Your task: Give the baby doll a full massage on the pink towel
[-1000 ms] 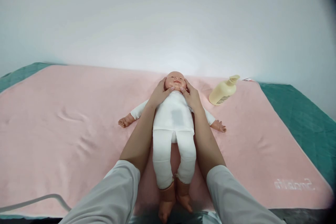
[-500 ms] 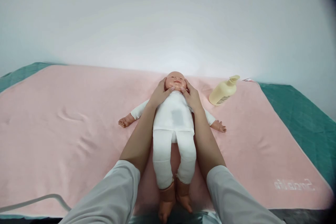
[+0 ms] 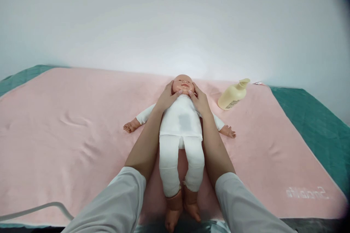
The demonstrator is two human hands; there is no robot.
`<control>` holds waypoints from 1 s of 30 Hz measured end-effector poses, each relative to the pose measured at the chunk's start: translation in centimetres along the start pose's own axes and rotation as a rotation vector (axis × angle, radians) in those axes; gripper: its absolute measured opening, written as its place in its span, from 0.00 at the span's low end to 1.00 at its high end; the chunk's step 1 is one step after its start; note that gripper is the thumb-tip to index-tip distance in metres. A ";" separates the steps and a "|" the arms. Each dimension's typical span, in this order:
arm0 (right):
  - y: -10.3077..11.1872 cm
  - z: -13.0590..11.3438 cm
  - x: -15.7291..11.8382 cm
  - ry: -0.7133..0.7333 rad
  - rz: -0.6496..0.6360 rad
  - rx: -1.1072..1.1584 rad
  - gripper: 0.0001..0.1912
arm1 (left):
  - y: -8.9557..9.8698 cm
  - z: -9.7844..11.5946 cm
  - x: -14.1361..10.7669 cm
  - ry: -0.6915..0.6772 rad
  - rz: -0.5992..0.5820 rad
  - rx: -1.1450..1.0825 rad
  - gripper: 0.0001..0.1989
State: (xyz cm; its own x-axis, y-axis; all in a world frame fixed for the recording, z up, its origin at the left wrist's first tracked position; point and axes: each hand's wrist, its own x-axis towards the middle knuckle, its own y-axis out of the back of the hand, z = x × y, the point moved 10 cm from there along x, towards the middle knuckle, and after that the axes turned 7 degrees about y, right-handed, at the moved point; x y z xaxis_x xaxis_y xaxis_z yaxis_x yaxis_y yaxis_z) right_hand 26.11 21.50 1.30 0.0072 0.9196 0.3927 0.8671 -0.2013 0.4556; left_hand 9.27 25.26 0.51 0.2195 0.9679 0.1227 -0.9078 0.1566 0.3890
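A baby doll [image 3: 181,116] with a white cloth body lies on its back, head toward the wall and feet toward me. My left hand [image 3: 166,97] cups the left side of its head, thumb along the jaw near the chin. On the other side my right hand [image 3: 199,98] holds the head the same way, its thumb also by the chin. Both hands' fingertips reach up beside the cheeks and are partly hidden behind the head. The doll's arms stretch out to either side, past my forearms. A greyish patch shows on its chest.
A pale yellow pump bottle [image 3: 232,96] stands to the right of the doll's head. Beneath lies a pink blanket [image 3: 82,134] over a green cover [image 3: 314,116]. A grey tube or cord [image 3: 41,208] curves at the lower left. A white wall [image 3: 175,18] rises behind.
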 end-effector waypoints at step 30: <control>-0.2 0.3 0.1 -0.016 0.016 0.032 0.39 | -0.2 -0.5 0.2 -0.004 0.017 -0.049 0.40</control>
State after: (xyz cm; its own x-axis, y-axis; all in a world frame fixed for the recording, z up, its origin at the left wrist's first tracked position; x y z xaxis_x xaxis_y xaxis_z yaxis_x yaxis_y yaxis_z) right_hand 26.06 21.72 1.03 0.0291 0.9219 0.3864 0.8821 -0.2055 0.4239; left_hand 9.29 25.55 0.04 0.2057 0.9696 0.1328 -0.9278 0.1500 0.3417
